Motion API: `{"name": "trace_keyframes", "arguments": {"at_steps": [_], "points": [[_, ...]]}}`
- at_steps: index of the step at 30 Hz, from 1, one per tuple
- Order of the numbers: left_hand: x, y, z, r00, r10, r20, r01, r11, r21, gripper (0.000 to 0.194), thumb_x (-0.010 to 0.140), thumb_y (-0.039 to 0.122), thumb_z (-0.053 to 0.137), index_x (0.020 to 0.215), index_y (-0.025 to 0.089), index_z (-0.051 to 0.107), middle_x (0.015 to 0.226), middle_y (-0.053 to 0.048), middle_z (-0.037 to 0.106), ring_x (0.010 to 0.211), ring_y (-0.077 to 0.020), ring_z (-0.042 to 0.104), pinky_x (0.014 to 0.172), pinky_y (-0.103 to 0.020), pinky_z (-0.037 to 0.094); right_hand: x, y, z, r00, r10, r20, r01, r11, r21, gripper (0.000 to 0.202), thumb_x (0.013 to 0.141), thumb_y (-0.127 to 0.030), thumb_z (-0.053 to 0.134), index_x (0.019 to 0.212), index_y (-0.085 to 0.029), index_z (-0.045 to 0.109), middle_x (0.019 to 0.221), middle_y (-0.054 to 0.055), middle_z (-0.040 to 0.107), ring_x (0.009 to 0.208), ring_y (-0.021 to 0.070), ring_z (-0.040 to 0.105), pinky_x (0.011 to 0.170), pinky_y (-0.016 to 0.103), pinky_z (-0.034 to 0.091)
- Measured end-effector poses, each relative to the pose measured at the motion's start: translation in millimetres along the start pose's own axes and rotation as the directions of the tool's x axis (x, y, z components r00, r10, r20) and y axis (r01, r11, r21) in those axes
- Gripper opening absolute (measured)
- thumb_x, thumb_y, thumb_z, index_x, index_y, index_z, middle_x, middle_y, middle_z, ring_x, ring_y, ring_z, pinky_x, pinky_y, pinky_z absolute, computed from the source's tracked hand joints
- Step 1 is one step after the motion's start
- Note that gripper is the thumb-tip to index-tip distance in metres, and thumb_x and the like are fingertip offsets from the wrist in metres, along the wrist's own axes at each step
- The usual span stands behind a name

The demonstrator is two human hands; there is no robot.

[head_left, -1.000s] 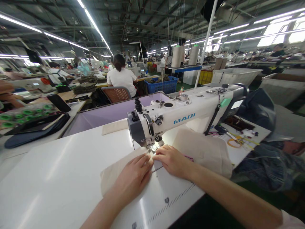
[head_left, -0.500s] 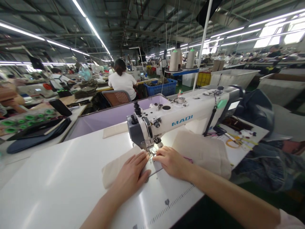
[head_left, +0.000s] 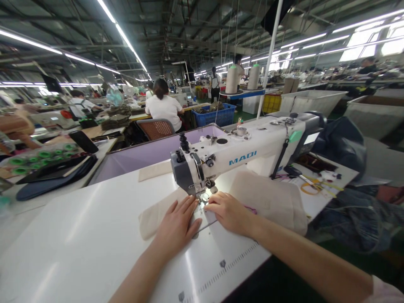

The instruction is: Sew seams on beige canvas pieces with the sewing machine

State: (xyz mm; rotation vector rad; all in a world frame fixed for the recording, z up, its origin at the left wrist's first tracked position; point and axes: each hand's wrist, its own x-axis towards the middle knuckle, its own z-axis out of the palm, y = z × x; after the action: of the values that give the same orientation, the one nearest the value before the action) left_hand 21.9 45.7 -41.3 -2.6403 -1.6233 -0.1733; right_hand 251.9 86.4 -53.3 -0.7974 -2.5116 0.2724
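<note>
My left hand [head_left: 178, 227] lies flat with fingers spread on a strip of cream fabric [head_left: 154, 214], its fingertips just left of the presser foot [head_left: 205, 197]. On the other side of the foot, my right hand [head_left: 232, 213] is closed, thumb and curled fingers at the fabric edge; the exact grip is partly hidden. A white sewing machine [head_left: 243, 158] stands over both hands, its lamp lighting the needle area. More cream fabric [head_left: 268, 200] lies under the machine arm, behind my right forearm. A small magenta item [head_left: 251, 209] shows beside my right wrist.
The white table [head_left: 94, 240] has a printed ruler along its front edge. Another cream piece [head_left: 154, 171] lies behind the machine head. Orange-handled scissors [head_left: 311, 187] rest at the right. Beyond are a lilac bin [head_left: 132, 162], thread cones [head_left: 232, 80] and a seated co-worker [head_left: 164, 107].
The left part of the cream fabric has slid slightly away from me, and my left hand has shifted slightly with it. My right hand stays nearly in place. The view has moved a little.
</note>
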Motion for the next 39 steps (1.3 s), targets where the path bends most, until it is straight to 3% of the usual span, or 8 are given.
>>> {"name": "trace_keyframes", "arguments": {"at_steps": [8, 15, 25, 30, 33, 36, 39], "points": [[0, -1, 0.5, 1.0, -0.012, -0.025, 0.011, 0.999, -0.041, 0.053, 0.099, 0.046, 0.047, 0.143, 0.018, 0.053, 0.148, -0.013, 0.055, 0.139, -0.0316, 0.048, 0.116, -0.056, 0.036, 0, -1, 0, 1.0, 0.008, -0.006, -0.008, 1.0, 0.011, 0.033, 0.087, 0.0, 0.055, 0.108, -0.02, 0.07, 0.105, 0.006, 0.065, 0.1, 0.0216, 0.055, 0.092, 0.036, 0.046], [2, 2, -3.3, 0.999, -0.036, 0.025, 0.038, 0.998, -0.058, 0.055, 0.099, 0.046, 0.047, 0.145, 0.016, 0.05, 0.151, -0.013, 0.053, 0.141, -0.0318, 0.046, 0.116, -0.057, 0.034, -1, 1, 4, 0.999, -0.006, -0.041, 0.007, 1.0, 0.025, 0.033, 0.088, 0.0, 0.054, 0.109, -0.021, 0.07, 0.103, 0.005, 0.065, 0.098, 0.0208, 0.055, 0.091, 0.036, 0.046], [-2, 1, 6.2, 0.998, -0.04, -0.037, 0.037, 0.996, -0.079, 0.053, 0.098, 0.045, 0.05, 0.144, 0.018, 0.051, 0.15, -0.013, 0.053, 0.142, -0.0315, 0.044, 0.118, -0.054, 0.033, -2, 2, 7, 0.996, -0.026, -0.085, 0.03, 0.998, 0.047, 0.031, 0.088, 0.0, 0.054, 0.105, -0.02, 0.071, 0.1, 0.006, 0.065, 0.097, 0.0221, 0.056, 0.088, 0.037, 0.048], [-3, 9, -6.9, 0.997, -0.079, -0.005, 0.078, 0.993, -0.09, 0.048, 0.096, 0.04, 0.055, 0.139, 0.018, 0.054, 0.15, -0.014, 0.052, 0.141, -0.0316, 0.045, 0.116, -0.051, 0.037, -3, 4, 10, 0.991, -0.056, -0.121, 0.067, 0.994, 0.085, 0.028, 0.089, -0.001, 0.054, 0.102, -0.019, 0.07, 0.099, 0.007, 0.066, 0.095, 0.0224, 0.057, 0.087, 0.038, 0.048], [-10, 13, -21.3, 0.998, -0.062, 0.008, 0.063, 0.988, -0.138, 0.036, 0.092, 0.034, 0.059, 0.126, 0.021, 0.064, 0.138, -0.012, 0.061, 0.128, -0.0311, 0.056, 0.107, -0.048, 0.045, -4, 5, 10, 0.986, -0.083, -0.144, 0.098, 0.99, 0.102, 0.023, 0.092, -0.005, 0.053, 0.1, -0.019, 0.069, 0.098, 0.007, 0.068, 0.094, 0.0227, 0.059, 0.086, 0.039, 0.049], [-21, 12, -32.7, 0.999, 0.042, 0.002, -0.04, 0.973, -0.229, 0.023, 0.093, 0.033, 0.056, 0.106, 0.023, 0.072, 0.115, -0.008, 0.071, 0.11, -0.0273, 0.064, 0.097, -0.042, 0.051, -4, 5, 9, 0.977, -0.111, -0.181, 0.13, 0.987, 0.099, 0.021, 0.094, -0.008, 0.052, 0.1, -0.019, 0.069, 0.097, 0.007, 0.069, 0.092, 0.0227, 0.06, 0.085, 0.039, 0.049], [-27, 10, -38.8, 0.992, 0.127, -0.03, -0.13, 0.938, -0.32, 0.028, 0.097, 0.034, 0.05, 0.093, 0.023, 0.075, 0.1, -0.006, 0.072, 0.098, -0.0235, 0.066, 0.09, -0.037, 0.052, -3, 5, 8, 0.967, -0.139, -0.212, 0.159, 0.984, 0.082, 0.02, 0.095, -0.01, 0.051, 0.097, -0.019, 0.069, 0.096, 0.008, 0.07, 0.09, 0.0223, 0.062, 0.083, 0.039, 0.05]]}}
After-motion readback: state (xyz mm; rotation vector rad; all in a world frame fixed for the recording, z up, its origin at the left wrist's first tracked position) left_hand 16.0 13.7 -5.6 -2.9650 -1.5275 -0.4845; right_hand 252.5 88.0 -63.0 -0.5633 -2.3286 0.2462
